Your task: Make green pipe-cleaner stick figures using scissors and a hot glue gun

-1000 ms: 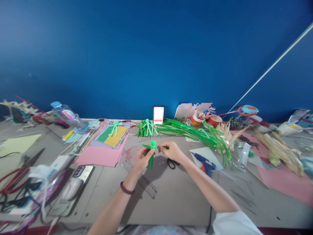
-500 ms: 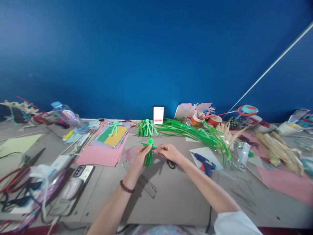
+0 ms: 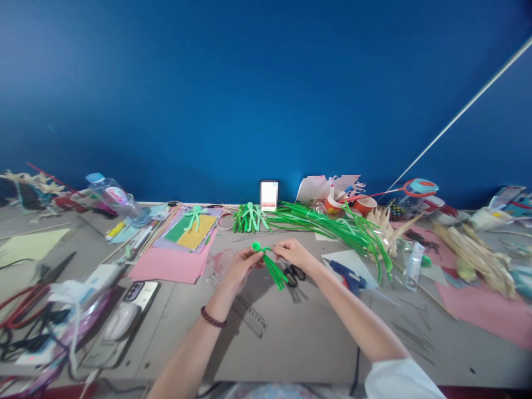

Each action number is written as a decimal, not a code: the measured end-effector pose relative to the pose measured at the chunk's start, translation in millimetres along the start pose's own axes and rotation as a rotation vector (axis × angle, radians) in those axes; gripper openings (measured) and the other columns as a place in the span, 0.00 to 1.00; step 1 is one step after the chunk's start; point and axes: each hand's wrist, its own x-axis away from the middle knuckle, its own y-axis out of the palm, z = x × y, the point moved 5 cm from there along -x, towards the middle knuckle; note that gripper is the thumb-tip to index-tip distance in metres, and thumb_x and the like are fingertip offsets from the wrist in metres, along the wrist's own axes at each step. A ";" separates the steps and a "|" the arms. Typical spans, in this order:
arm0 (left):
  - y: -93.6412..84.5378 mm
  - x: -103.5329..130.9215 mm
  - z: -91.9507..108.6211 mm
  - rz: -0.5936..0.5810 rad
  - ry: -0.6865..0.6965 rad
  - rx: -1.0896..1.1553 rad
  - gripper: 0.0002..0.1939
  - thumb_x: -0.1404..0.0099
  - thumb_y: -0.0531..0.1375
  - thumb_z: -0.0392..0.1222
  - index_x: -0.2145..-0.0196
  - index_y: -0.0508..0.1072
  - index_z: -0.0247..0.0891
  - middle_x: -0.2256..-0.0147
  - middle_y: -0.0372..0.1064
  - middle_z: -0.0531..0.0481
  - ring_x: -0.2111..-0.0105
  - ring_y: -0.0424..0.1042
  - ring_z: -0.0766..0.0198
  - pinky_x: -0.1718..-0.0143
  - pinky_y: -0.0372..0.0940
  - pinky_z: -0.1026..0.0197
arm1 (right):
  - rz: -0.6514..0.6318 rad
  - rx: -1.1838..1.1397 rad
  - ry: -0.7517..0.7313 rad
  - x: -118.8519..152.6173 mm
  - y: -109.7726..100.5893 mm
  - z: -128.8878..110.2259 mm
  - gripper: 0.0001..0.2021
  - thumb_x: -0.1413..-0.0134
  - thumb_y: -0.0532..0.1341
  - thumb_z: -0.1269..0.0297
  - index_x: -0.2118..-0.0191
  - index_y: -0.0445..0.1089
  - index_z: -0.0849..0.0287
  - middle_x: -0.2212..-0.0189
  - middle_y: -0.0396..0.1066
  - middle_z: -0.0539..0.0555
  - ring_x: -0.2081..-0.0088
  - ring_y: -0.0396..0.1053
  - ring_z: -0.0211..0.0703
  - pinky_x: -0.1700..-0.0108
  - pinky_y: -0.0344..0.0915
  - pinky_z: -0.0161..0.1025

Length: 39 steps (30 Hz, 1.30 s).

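Observation:
A green pipe-cleaner figure [image 3: 275,272] hangs tilted between my hands, its round head to the upper left and its loose strands down to the right. My left hand [image 3: 243,265], with a beaded bracelet on its wrist, pinches it just below the head. The fingertips of my right hand [image 3: 293,254] are closed on the figure's short arm. Black-handled scissors [image 3: 294,275] lie on the table below my right hand. A clear ruler [image 3: 250,317] is under my left forearm. Finished-looking green figures [image 3: 250,217] and another figure [image 3: 194,217] stand or lie farther back.
Green pipe cleaners [image 3: 332,224] spread along the back, beside a small white-screened device [image 3: 269,195]. A blue glue gun [image 3: 349,277] lies right on white paper. Pink paper [image 3: 168,266], a phone [image 3: 141,293], a mouse [image 3: 123,320] and a bottle [image 3: 114,194] are left.
The figure has swung from nearly upright to a slant, its strands now pointing right. My right fingers have moved slightly closer to it, and more of the scissors shows.

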 end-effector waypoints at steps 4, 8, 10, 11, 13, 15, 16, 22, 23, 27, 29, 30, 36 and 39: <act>-3.0 -1.7 0.0 0.105 0.051 -0.024 0.12 0.57 0.70 0.42 0.77 0.74 0.34 0.78 0.72 0.52 0.79 0.69 0.69 0.75 0.64 0.67 | 0.031 0.110 -0.062 0.9 7.1 -2.0 0.16 0.49 0.54 0.60 0.82 0.66 0.62 0.86 0.55 0.45 0.80 0.51 0.31 0.76 0.46 0.31; -6.6 -2.7 -2.1 0.170 0.135 -0.078 0.11 0.56 0.69 0.44 0.76 0.75 0.35 0.77 0.72 0.51 0.77 0.70 0.67 0.71 0.66 0.64 | 0.065 0.304 -0.165 6.3 16.0 -10.0 0.18 0.46 0.53 0.62 0.84 0.63 0.62 0.87 0.54 0.46 0.81 0.51 0.31 0.77 0.45 0.31; -7.9 -2.7 -3.7 0.194 0.174 -0.134 0.11 0.54 0.68 0.45 0.75 0.74 0.35 0.77 0.72 0.51 0.76 0.70 0.67 0.69 0.66 0.64 | 0.056 0.438 -0.210 11.2 19.8 -16.7 0.17 0.45 0.53 0.65 0.83 0.64 0.62 0.86 0.59 0.47 0.80 0.55 0.32 0.76 0.46 0.31; -8.1 -2.4 -4.0 0.206 0.191 -0.165 0.11 0.53 0.68 0.45 0.75 0.74 0.35 0.77 0.71 0.52 0.76 0.70 0.67 0.69 0.66 0.64 | 0.056 0.512 -0.225 13.9 20.9 -20.2 0.16 0.45 0.53 0.66 0.82 0.66 0.61 0.84 0.63 0.48 0.79 0.57 0.33 0.75 0.47 0.32; -7.5 -1.0 -3.3 0.232 0.222 -0.220 0.11 0.53 0.67 0.45 0.75 0.73 0.34 0.78 0.70 0.53 0.77 0.69 0.68 0.70 0.65 0.65 | 0.060 0.653 -0.249 19.8 22.0 -27.6 0.15 0.43 0.52 0.66 0.78 0.69 0.60 0.79 0.70 0.51 0.76 0.63 0.34 0.73 0.49 0.32; -6.2 1.2 -1.3 0.266 0.249 -0.260 0.11 0.53 0.66 0.45 0.76 0.72 0.34 0.78 0.68 0.53 0.77 0.68 0.68 0.72 0.64 0.66 | 0.056 0.762 -0.270 25.7 23.1 -34.6 0.15 0.42 0.52 0.64 0.75 0.71 0.58 0.74 0.73 0.52 0.72 0.66 0.36 0.71 0.50 0.32; -5.6 2.4 -0.2 0.287 0.259 -0.283 0.11 0.54 0.66 0.44 0.77 0.72 0.34 0.79 0.68 0.54 0.78 0.67 0.68 0.73 0.63 0.66 | 0.047 0.807 -0.280 28.4 23.8 -37.6 0.14 0.41 0.52 0.64 0.73 0.71 0.57 0.72 0.73 0.52 0.71 0.67 0.36 0.71 0.51 0.32; 2.7 7.3 5.5 0.277 0.378 -0.514 0.07 0.54 0.64 0.40 0.82 0.70 0.35 0.81 0.64 0.55 0.78 0.63 0.69 0.77 0.58 0.68 | -0.018 0.946 -0.370 40.5 21.9 -50.6 0.10 0.41 0.52 0.66 0.68 0.70 0.59 0.68 0.73 0.53 0.67 0.68 0.38 0.68 0.53 0.33; 3.9 7.8 5.8 0.265 0.392 -0.534 0.06 0.54 0.63 0.39 0.82 0.70 0.35 0.81 0.64 0.55 0.79 0.62 0.69 0.77 0.57 0.68 | -0.014 0.943 -0.394 41.9 19.4 -52.7 0.10 0.41 0.52 0.66 0.67 0.70 0.59 0.68 0.73 0.54 0.66 0.68 0.39 0.67 0.54 0.33; 6.7 9.3 7.8 0.248 0.407 -0.552 0.03 0.54 0.62 0.36 0.81 0.71 0.36 0.82 0.64 0.54 0.79 0.61 0.69 0.78 0.56 0.67 | 0.014 0.901 -0.485 45.2 6.4 -59.5 0.12 0.39 0.52 0.66 0.69 0.70 0.60 0.70 0.72 0.55 0.65 0.66 0.40 0.67 0.54 0.34; 8.6 9.7 8.8 0.224 0.398 -0.546 0.01 0.54 0.62 0.35 0.81 0.73 0.36 0.81 0.65 0.54 0.79 0.61 0.68 0.77 0.57 0.67 | 0.039 0.865 -0.513 45.2 -0.4 -61.0 0.12 0.39 0.51 0.66 0.68 0.71 0.59 0.70 0.72 0.54 0.65 0.66 0.40 0.67 0.54 0.34; 9.6 9.9 9.2 0.206 0.390 -0.538 0.01 0.55 0.63 0.34 0.81 0.73 0.36 0.81 0.65 0.54 0.78 0.62 0.68 0.76 0.58 0.67 | 0.055 0.840 -0.521 44.6 -3.6 -61.2 0.12 0.39 0.51 0.66 0.67 0.71 0.58 0.71 0.72 0.54 0.65 0.66 0.40 0.66 0.54 0.34; 14.0 12.5 12.0 0.087 0.331 -0.480 0.03 0.56 0.64 0.34 0.79 0.75 0.36 0.78 0.69 0.52 0.74 0.66 0.66 0.69 0.62 0.64 | 0.143 0.573 -0.478 29.6 -20.5 -50.9 0.10 0.41 0.54 0.66 0.67 0.73 0.57 0.68 0.73 0.54 0.63 0.67 0.41 0.61 0.58 0.34; 12.3 13.6 10.6 0.067 0.270 -0.395 0.06 0.58 0.66 0.36 0.78 0.75 0.35 0.78 0.70 0.51 0.75 0.66 0.66 0.71 0.62 0.64 | 0.084 0.365 -0.444 17.0 -22.0 -39.2 0.10 0.43 0.56 0.66 0.68 0.75 0.58 0.69 0.74 0.54 0.65 0.69 0.40 0.62 0.60 0.34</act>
